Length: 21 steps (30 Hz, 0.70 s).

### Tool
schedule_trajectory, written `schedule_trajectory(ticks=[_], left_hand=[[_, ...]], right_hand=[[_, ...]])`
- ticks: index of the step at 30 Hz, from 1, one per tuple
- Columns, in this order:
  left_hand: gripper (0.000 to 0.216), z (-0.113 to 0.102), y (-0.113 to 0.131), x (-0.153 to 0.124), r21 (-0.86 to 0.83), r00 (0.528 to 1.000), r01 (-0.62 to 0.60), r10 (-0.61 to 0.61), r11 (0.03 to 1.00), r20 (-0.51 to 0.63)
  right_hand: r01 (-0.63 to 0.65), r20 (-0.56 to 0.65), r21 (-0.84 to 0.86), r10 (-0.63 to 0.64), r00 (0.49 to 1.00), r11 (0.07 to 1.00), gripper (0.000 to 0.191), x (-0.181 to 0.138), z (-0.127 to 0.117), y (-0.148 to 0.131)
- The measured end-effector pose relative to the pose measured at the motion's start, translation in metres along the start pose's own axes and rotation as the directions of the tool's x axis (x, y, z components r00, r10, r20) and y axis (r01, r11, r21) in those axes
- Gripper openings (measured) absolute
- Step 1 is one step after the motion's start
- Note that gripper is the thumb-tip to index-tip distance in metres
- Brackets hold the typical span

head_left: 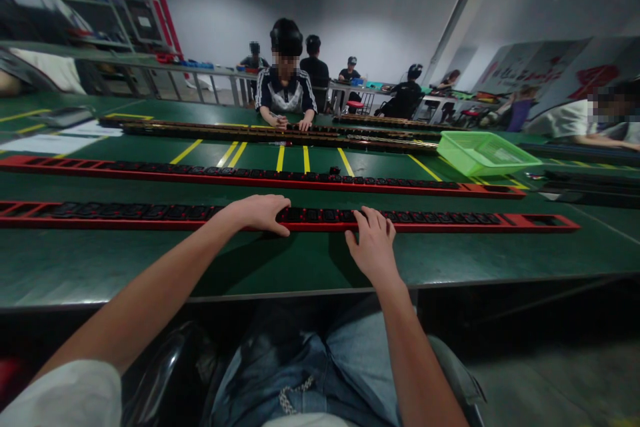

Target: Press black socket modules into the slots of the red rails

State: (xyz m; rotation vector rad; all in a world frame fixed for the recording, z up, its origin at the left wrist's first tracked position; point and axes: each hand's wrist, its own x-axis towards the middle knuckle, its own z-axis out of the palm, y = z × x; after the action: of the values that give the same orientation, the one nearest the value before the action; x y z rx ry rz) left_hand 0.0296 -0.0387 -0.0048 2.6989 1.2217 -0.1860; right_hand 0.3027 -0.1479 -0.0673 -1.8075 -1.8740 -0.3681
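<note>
A long red strip (545, 221) with a row of black socket-like modules set in it lies across the green table before me. My left hand (260, 212) straddles it left of centre, fingers at the far edge and thumb at the near edge, closed across its width. To the right, my right hand (373, 237) rests on the same strip with fingers spread over the modules and thumb by the near edge. Just beyond lies a second red strip (493, 191) of the same kind, with a small black piece (335, 171) standing on it.
A light green plastic basket (480, 153) sits at the back right. Long dark strips (225, 133) run across the far side, where a co-worker (286, 90) sits facing me. White papers (65, 140) lie at the left, and yellow tape lines (280, 159) mark the green table (310, 263).
</note>
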Motion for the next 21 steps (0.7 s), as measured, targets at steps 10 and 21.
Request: schedule_trajectory(ticks=[10,21], left_hand=[[0.054,0.002,0.01,0.007,0.148,0.99,-0.043,0.062,0.988,-0.129],[0.057,0.015,0.021,0.019,0.171,0.968,-0.059,0.099,0.983,-0.232]], right_hand=[[-0.081,-0.026,-0.029,0.08,0.996,0.996,0.043,0.002,-0.004,0.0],[-0.169,-0.006,-0.043,0.169,0.986,0.985,0.051,0.001,-0.003,0.0]])
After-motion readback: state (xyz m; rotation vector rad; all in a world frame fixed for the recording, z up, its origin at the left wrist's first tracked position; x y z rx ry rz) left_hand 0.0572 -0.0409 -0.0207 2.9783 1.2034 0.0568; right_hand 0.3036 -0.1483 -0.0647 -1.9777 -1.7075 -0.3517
